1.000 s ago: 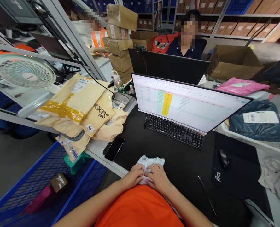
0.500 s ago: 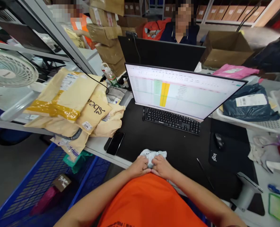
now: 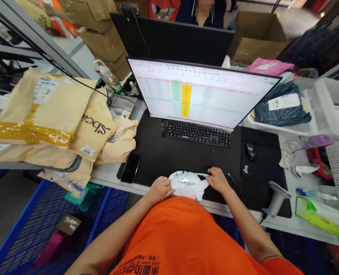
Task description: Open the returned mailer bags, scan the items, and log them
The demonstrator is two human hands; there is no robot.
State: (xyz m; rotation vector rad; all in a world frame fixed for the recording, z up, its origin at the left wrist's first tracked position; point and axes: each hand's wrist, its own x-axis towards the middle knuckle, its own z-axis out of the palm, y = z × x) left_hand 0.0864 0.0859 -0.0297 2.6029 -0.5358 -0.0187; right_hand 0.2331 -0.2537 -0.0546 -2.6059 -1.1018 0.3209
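Observation:
A crumpled white plastic bag with dark lettering lies at the front edge of the black desk mat, close against my orange shirt. My left hand is closed on its left side. On the other side, my right hand pinches the bag's upper right edge and stretches it outward, and dark mat shows through a gap near the fingers. What the bag contains is hidden. A black phone rests left of my left hand, and a dark pen lies right of my right hand.
A keyboard and monitor stand ahead. Packages pile up at left above a blue crate. At right are a mouse, a barcode scanner and a white basket. A person sits behind the monitors.
My hands have moved apart, the right one outward with the bag's edge. The bag is spread wider and its lettering now shows. The view has tilted down and come closer to the desk.

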